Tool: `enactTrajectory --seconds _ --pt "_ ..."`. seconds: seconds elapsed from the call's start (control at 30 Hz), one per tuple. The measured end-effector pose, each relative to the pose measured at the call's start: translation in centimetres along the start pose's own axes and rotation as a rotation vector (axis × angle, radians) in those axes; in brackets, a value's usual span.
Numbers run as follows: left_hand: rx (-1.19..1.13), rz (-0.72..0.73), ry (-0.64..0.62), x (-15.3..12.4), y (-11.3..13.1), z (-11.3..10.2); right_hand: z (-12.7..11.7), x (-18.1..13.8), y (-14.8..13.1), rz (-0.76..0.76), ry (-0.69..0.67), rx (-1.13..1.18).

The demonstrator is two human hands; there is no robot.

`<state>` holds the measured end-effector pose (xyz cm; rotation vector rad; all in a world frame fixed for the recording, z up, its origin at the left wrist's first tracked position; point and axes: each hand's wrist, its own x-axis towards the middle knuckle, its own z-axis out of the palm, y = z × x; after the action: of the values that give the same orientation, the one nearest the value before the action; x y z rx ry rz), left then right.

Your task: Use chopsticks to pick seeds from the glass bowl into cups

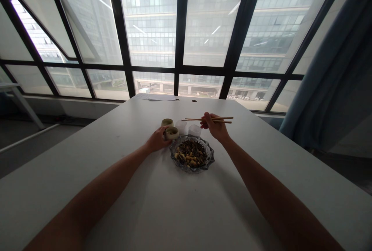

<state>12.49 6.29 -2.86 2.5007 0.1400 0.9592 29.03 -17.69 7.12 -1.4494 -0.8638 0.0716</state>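
Note:
My left hand (158, 139) is closed around a small pale round cup (172, 133) with something dark inside. A second small greenish cup (167, 122) stands just behind it. In my right hand (214, 126) is a pair of wooden chopsticks (223, 119), held nearly level with the tips pointing left, above two translucent white cups, one on the left (181, 127) and one on the right (194, 130). Nothing visible is pinched between the tips. Nearest me sits a scalloped glass bowl (211, 154) holding a mix of dark seeds and yellowish pieces, perhaps nuts.
All of this stands on a long white table (122, 212). Sheets of paper (157, 97) and two dark round holes lie at its far end. Large black-framed windows rise beyond, and a blue curtain (316, 88) hangs at the right.

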Motion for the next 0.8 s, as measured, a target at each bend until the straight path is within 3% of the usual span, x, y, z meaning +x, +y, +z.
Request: enactTrajectory --seconds 0.17,0.37,0.6,0.8 --pt "-0.015 0.006 -0.008 0.0 0.0 0.1 -1.7 0.2 -2.4 -0.020 -0.016 -0.042" --pt "-0.011 -0.014 0.008 0.1 0.2 -0.1 -3.3 0.0 -4.0 -0.008 -0.299 -0.197" --pt "0.028 -0.026 0.030 0.0 0.1 -0.1 -3.6 -0.5 -4.8 -0.116 -0.465 -0.376" --pt "0.048 -0.035 0.017 0.0 0.1 0.0 -2.5 -1.0 -4.6 0.026 -0.663 -0.268"
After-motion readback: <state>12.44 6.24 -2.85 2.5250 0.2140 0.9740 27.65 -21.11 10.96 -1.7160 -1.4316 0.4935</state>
